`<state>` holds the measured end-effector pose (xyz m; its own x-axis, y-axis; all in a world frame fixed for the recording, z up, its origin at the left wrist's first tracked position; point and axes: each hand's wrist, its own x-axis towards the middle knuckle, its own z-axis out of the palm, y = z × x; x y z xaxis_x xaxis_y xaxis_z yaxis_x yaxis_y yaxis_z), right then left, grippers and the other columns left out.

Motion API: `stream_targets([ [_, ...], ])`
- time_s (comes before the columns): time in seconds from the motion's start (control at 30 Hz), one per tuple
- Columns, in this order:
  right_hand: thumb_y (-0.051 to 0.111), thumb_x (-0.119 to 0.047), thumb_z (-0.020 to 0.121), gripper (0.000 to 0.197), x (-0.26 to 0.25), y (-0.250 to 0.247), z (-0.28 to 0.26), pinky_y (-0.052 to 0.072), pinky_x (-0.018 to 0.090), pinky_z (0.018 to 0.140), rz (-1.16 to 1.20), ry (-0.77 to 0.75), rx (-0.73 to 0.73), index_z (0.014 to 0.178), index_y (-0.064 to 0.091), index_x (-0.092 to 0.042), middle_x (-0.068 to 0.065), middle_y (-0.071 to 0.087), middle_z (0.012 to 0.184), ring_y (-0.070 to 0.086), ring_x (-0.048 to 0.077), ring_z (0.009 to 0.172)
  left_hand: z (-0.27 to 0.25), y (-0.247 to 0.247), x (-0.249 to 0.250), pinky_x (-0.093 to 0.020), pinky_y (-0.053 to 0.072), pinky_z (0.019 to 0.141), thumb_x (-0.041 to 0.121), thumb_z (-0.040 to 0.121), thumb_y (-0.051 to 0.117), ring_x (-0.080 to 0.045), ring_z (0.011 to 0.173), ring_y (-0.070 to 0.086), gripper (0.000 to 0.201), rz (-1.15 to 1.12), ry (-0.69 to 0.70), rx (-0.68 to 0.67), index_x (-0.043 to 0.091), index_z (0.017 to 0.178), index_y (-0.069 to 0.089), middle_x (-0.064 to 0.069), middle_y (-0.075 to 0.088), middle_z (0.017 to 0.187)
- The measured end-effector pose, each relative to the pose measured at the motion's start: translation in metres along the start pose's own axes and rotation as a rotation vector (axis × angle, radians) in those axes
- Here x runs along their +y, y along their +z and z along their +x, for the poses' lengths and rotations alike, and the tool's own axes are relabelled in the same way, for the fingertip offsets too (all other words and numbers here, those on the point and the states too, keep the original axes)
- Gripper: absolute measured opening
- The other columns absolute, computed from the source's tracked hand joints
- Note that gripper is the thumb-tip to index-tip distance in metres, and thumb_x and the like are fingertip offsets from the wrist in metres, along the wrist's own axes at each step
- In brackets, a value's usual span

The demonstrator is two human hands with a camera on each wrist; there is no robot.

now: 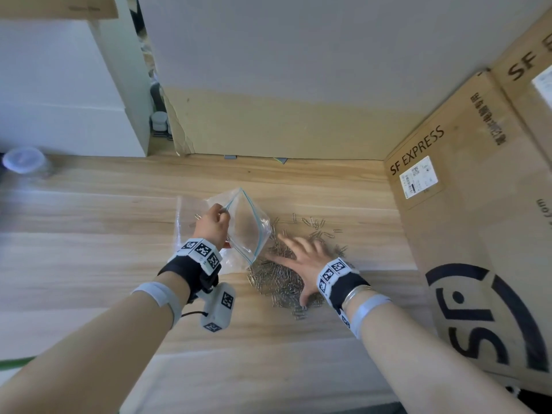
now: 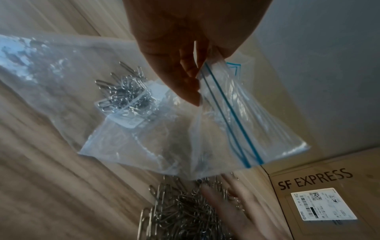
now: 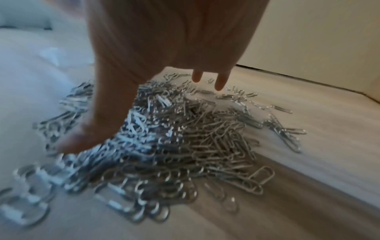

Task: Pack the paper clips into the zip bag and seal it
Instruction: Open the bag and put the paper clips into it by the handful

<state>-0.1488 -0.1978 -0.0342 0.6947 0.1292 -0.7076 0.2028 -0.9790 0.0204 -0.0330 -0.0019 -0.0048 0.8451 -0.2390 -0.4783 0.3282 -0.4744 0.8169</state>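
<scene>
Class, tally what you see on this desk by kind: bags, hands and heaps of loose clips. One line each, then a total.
Bag: 1
Hands: 2, left hand and right hand
Clip heap: 1, its clips too many to count
Total: 4

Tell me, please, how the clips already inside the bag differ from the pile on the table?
The clips in the zip bag are a small cluster; the pile on the table is far larger. The left hand pinches the bag's rim, while the right hand lies spread over the pile. Both look like silver wire.
</scene>
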Motion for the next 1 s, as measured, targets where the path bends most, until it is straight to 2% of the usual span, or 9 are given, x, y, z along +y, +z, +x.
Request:
stream_targets([
  [0.13, 0.083, -0.051, 0.049, 0.125, -0.008, 0.006, 0.006, 0.017, 0.064, 0.107, 0.008, -0.021, -0.002, 0.132, -0.01, -0.059, -0.006, -0.017, 0.153, -0.001, 0.037, 0.139, 0.001, 0.004, -0.002, -0.031, 0.053, 0.053, 0.011, 0.094, 0.032, -0.016, 0.062, 0.049, 0.016, 0.013, 0.004, 0.005, 0.01, 0.094, 0.048, -0.004, 0.045, 0.072],
  [0.27, 0.077, -0.038, 0.065, 0.083, -0.006, -0.008, 0.007, 0.034, 0.057, 0.103, 0.169, -0.042, 0.037, 0.132, 0.03, -0.047, -0.005, 0.004, 0.154, 0.014, 0.034, 0.136, 0.002, 0.005, -0.004, -0.03, 0.053, 0.054, 0.013, 0.095, 0.033, -0.016, 0.064, 0.05, 0.015, 0.007, -0.001, -0.005, 0.011, 0.097, 0.047, -0.004, 0.045, 0.075],
  [0.43, 0.063, -0.026, 0.082, 0.046, -0.007, -0.007, 0.014, 0.039, 0.05, 0.105, 0.273, -0.065, 0.099, 0.124, 0.045, -0.029, 0.006, 0.025, 0.149, 0.031, 0.034, 0.132, 0.001, 0.005, -0.007, -0.029, 0.053, 0.053, 0.013, 0.095, 0.033, -0.016, 0.063, 0.05, 0.015, 0.01, -0.001, 0.007, 0.011, 0.096, 0.047, -0.005, 0.045, 0.074],
  [0.53, 0.067, -0.059, 0.06, 0.074, -0.012, -0.005, 0.018, 0.051, 0.044, 0.091, 0.463, 0.003, 0.23, 0.118, 0.049, -0.016, 0.003, 0.059, 0.104, 0.059, 0.021, 0.094, 0.002, 0.004, -0.007, -0.031, 0.053, 0.053, 0.013, 0.095, 0.033, -0.016, 0.063, 0.05, 0.014, 0.008, -0.004, 0.01, 0.011, 0.096, 0.047, -0.004, 0.045, 0.073],
  [0.57, 0.067, -0.059, 0.06, 0.075, -0.012, -0.003, 0.022, 0.051, 0.041, 0.087, 0.505, -0.003, 0.246, 0.116, 0.049, -0.013, -0.001, 0.057, 0.09, 0.058, 0.014, 0.08, 0.002, 0.004, -0.007, -0.03, 0.053, 0.053, 0.013, 0.095, 0.033, -0.016, 0.063, 0.05, 0.014, 0.007, -0.006, 0.011, 0.011, 0.096, 0.047, -0.004, 0.045, 0.073],
  [0.63, 0.061, -0.034, 0.083, 0.041, -0.012, -0.009, 0.022, 0.047, 0.035, 0.076, 0.507, 0.018, 0.203, 0.116, 0.051, -0.011, -0.006, 0.052, 0.094, 0.048, 0.009, 0.069, 0.002, 0.004, -0.007, -0.03, 0.052, 0.053, 0.014, 0.095, 0.033, -0.016, 0.063, 0.05, 0.014, 0.007, -0.006, 0.011, 0.011, 0.096, 0.047, -0.003, 0.045, 0.073],
  [0.73, 0.051, -0.009, 0.09, 0.025, -0.007, -0.012, 0.021, 0.046, 0.035, 0.074, 0.514, 0.028, 0.188, 0.115, 0.056, -0.013, 0.007, 0.049, 0.117, 0.054, 0.023, 0.085, 0.002, 0.004, -0.007, -0.031, 0.053, 0.053, 0.013, 0.095, 0.033, -0.017, 0.062, 0.049, 0.014, 0.005, -0.012, 0.013, 0.011, 0.095, 0.047, -0.004, 0.045, 0.073],
  [0.83, 0.05, -0.009, 0.091, 0.023, -0.005, -0.014, 0.019, 0.05, 0.037, 0.08, 0.573, 0.04, 0.228, 0.111, 0.06, -0.013, 0.008, 0.05, 0.12, 0.06, 0.024, 0.089, 0.001, 0.004, -0.005, -0.029, 0.052, 0.051, 0.013, 0.095, 0.033, -0.016, 0.061, 0.049, 0.014, 0.005, -0.006, 0.015, 0.01, 0.095, 0.047, -0.004, 0.045, 0.072],
  [1.0, 0.049, -0.014, 0.092, 0.016, 0.001, -0.019, 0.016, 0.043, 0.01, 0.048, 0.672, 0.085, 0.255, 0.1, 0.063, -0.016, 0.004, 0.054, 0.12, 0.066, 0.017, 0.067, 0.0, 0.004, -0.004, -0.029, 0.052, 0.051, 0.012, 0.095, 0.033, -0.016, 0.061, 0.049, 0.014, 0.007, 0.003, 0.019, 0.01, 0.095, 0.047, -0.004, 0.045, 0.071],
])
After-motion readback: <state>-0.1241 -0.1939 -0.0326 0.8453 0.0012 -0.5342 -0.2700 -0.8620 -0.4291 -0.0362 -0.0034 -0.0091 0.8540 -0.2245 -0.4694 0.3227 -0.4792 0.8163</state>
